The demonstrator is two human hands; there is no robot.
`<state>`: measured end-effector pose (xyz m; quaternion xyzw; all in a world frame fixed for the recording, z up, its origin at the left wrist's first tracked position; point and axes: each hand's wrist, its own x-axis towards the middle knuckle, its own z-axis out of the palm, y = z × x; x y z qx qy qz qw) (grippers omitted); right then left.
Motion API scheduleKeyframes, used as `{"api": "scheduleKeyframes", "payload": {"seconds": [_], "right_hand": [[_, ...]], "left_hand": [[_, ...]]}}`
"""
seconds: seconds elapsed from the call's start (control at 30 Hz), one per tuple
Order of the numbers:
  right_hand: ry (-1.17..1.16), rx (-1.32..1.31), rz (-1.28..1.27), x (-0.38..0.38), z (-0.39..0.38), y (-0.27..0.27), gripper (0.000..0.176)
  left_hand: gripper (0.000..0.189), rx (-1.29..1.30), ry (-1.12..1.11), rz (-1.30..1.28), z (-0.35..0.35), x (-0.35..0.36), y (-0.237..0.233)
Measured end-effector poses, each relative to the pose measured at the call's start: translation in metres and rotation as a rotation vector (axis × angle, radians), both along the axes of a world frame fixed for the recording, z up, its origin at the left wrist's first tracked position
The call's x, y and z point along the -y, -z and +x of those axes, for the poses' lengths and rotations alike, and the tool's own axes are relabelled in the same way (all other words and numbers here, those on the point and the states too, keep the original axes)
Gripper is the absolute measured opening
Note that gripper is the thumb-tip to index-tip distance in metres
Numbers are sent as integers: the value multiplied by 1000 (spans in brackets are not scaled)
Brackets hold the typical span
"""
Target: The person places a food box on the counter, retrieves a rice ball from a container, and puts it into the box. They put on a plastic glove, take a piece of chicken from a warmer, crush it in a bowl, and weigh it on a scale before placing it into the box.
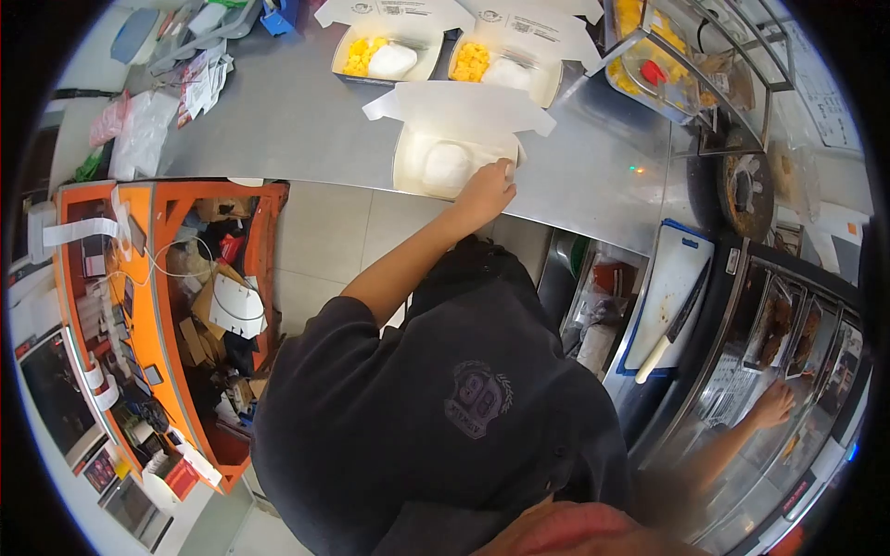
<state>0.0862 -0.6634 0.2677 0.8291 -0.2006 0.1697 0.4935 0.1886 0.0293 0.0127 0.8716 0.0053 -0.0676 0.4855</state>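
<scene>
An open paper food box [406, 159] sits at the front edge of the metal counter, with a smooth white dome of what looks like rice [449, 165] inside. My left hand [484, 196] is at its front right corner, fingers curled over the rim. Far to the right, my right hand [771, 405] reaches to the glass display case [732, 408], its fingers curled in. What it holds, if anything, is too small to make out. Trays of browned food [777, 324] lie in the case near that hand.
Two more open boxes [385, 57] [501, 69] with yellow cubes and white domes stand behind. A clear tub of yellow cubes [649, 56] is at the back right. A knife [672, 329] lies on a cutting board [663, 287]. An orange cabinet [139, 278] stands left.
</scene>
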Motion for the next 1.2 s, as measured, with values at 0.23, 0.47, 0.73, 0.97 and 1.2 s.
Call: {"api": "scheduleKeyframes", "payload": {"seconds": [0.23,0.47,0.73,0.97,1.2], "right_hand": [[33,807,1,-21,6,61,27],[-696,-292,1781,-437,127,193,33],[-690,-364,2106,-564,176,252,23],[-526,-334,2212,-575,186,246,15],[-418,-527,2285,-568,203,242,11]], "left_hand": [[41,-48,-118,-133,2,1,3],[43,-103,-192,-303,-5,1,8],[41,-167,-198,-388,-9,-2,12],[38,-87,-225,-391,-7,3,12],[38,-83,-240,-453,-6,5,14]]}}
